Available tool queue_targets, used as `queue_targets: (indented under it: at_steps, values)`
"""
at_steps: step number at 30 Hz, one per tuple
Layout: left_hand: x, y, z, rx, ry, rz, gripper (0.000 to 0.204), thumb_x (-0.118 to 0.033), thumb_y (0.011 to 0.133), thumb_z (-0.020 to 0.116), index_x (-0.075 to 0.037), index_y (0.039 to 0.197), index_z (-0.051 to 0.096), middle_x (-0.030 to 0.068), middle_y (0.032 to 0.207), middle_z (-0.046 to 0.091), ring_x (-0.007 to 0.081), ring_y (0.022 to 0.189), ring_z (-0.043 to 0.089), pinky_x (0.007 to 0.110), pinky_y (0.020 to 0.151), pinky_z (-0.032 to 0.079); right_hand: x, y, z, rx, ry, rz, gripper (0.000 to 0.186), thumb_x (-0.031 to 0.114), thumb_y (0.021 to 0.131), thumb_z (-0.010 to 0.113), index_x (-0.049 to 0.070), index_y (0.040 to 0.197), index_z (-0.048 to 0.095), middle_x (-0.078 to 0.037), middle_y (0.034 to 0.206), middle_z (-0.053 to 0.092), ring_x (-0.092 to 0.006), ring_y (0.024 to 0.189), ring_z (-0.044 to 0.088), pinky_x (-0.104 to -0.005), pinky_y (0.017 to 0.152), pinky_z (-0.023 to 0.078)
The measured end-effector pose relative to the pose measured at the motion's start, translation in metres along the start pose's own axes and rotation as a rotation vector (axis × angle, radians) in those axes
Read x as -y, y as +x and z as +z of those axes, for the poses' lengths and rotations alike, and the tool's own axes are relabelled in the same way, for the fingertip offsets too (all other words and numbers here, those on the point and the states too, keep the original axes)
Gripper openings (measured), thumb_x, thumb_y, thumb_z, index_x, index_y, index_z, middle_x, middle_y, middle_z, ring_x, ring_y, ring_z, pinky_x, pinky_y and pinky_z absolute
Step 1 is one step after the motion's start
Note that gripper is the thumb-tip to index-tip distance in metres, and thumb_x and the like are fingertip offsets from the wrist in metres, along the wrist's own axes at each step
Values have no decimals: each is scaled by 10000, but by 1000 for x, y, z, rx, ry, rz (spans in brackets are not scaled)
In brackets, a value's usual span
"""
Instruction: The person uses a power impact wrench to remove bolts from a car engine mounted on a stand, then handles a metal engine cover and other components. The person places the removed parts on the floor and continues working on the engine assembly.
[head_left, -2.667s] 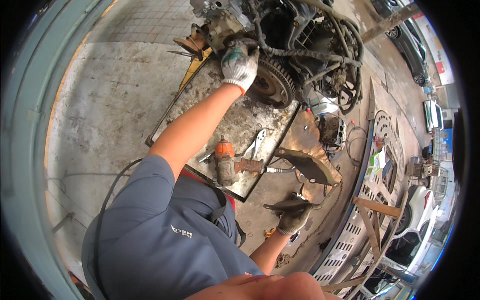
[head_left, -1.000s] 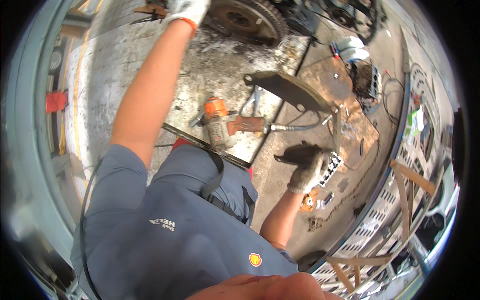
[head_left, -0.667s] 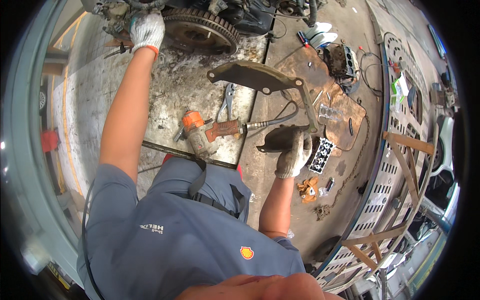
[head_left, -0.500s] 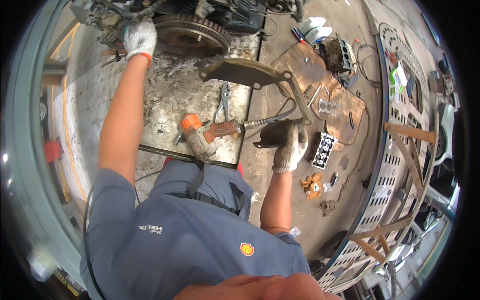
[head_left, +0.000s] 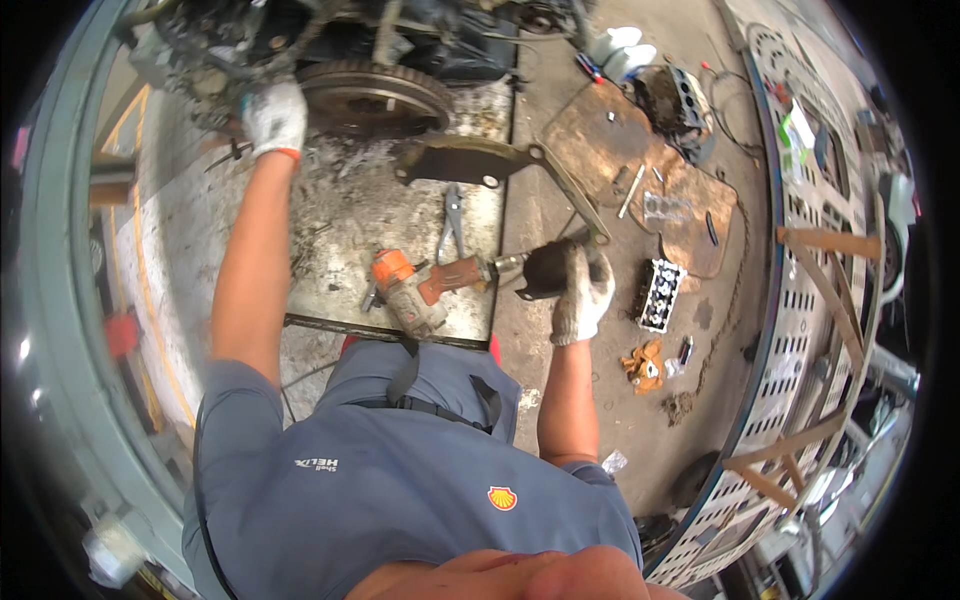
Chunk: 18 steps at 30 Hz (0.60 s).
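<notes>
My right hand (head_left: 583,295), in a white knit glove, grips a thin, dark, curved metal plate (head_left: 462,164) by its near right end. The plate has bolt holes along its edge and hangs above the bench, its far end close to a toothed flywheel (head_left: 345,108). My left hand (head_left: 274,120), gloved too, is up against the greasy engine (head_left: 225,55) just left of the flywheel; its fingertips are hidden there. Below the plate, slip-joint pliers (head_left: 452,218) and an orange and grey air impact wrench (head_left: 412,300) lie on the stained metal bench top (head_left: 335,235).
On the floor to the right are cardboard (head_left: 590,140), an engine block (head_left: 672,100), a cylinder head (head_left: 660,295) and a brown plush toy (head_left: 643,365). A slotted metal frame (head_left: 770,400) runs along the right. A grey-green post (head_left: 60,260) stands at the left.
The view has shifted a little. My right hand still holds the plate, which has come slightly nearer and lower. My left hand stays at the engine beside the flywheel.
</notes>
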<state>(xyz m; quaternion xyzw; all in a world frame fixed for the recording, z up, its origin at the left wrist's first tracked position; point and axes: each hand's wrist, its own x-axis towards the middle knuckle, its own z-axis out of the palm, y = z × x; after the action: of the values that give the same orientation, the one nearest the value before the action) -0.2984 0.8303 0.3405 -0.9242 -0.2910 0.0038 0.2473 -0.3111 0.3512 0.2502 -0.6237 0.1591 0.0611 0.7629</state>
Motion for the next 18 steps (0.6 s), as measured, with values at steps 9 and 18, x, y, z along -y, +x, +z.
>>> queue_targets:
  at_steps: [9,18]
  values:
    - [-16,-16,-29,-180,-373,-195,348,-231,983,487,-33,868,751,176,854,726,357,800,701,490,766,545,6,-15,12,120,44,-8,78,83,955,714,21,969,670,-36,923,711,-124,822,645,-286,788,537]
    - [-1,-11,18,-136,-500,-128,295,-275,1015,486,-77,1054,702,177,859,715,361,784,685,471,700,535,15,-16,9,126,50,-59,81,38,950,701,37,928,623,-53,932,700,-147,821,665,-323,802,577]
